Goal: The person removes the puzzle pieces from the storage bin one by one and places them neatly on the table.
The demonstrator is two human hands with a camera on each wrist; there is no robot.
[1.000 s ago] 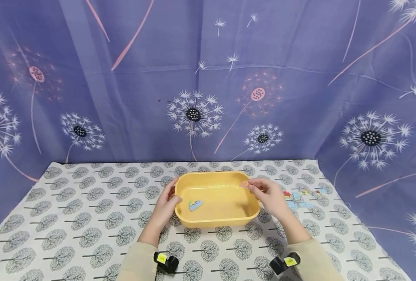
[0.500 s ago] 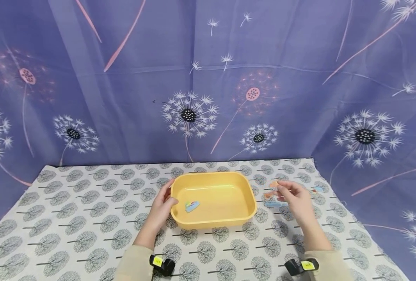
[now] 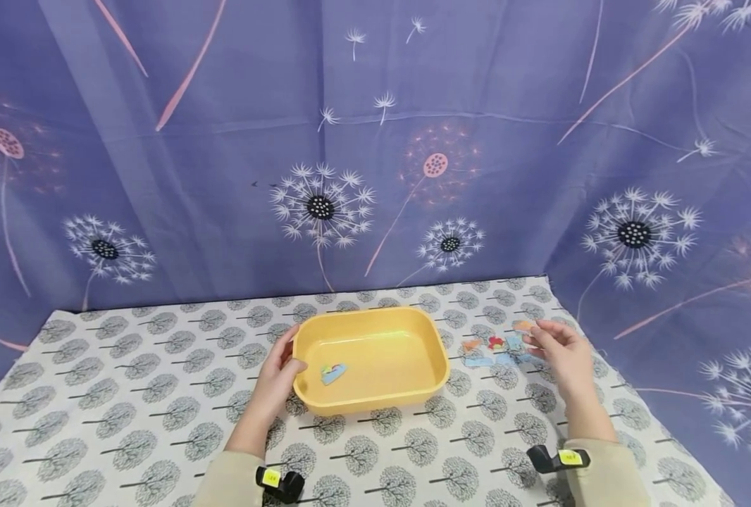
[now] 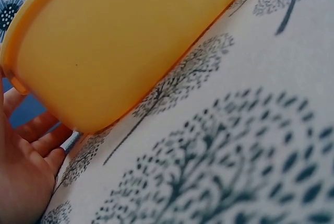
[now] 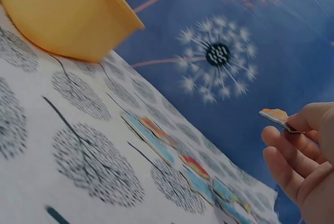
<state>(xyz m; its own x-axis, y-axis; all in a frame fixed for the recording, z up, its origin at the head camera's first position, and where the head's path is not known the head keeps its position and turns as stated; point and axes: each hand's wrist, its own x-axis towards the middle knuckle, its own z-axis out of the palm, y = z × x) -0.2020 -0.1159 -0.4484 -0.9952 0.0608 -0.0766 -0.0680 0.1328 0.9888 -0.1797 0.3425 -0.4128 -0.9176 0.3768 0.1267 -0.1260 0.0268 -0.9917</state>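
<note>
A yellow plastic tub (image 3: pixel 375 401) stands on the table. My left hand (image 3: pixel 278 377) holds its left end, thumb over the rim and fingers outside; the left wrist view shows those fingers (image 4: pixel 44 132) against the tub wall. Inside the tub, toward the left, lies a small flat blue puzzle piece (image 3: pixel 334 374) with coloured marks. My right hand (image 3: pixel 562 352) pinches an orange puzzle piece (image 5: pixel 275 114) between thumb and fingertips, raised above the table. Below and left of that hand lie several flat puzzle pieces, among them an orange one (image 3: pixel 471 345), a red one (image 3: pixel 495 343) and a light blue one (image 3: pixel 479 361).
A white cloth with a tree print (image 3: pixel 179 415) covers the table. A purple dandelion curtain (image 3: pixel 223 176) hangs behind it and along the right side. The loose pieces lie just right of the tub.
My right hand has moved from the tub's right rim out to the right, over the loose pieces, still pinching the orange puzzle piece. My left hand keeps holding the tub. The head view has swung right.
</note>
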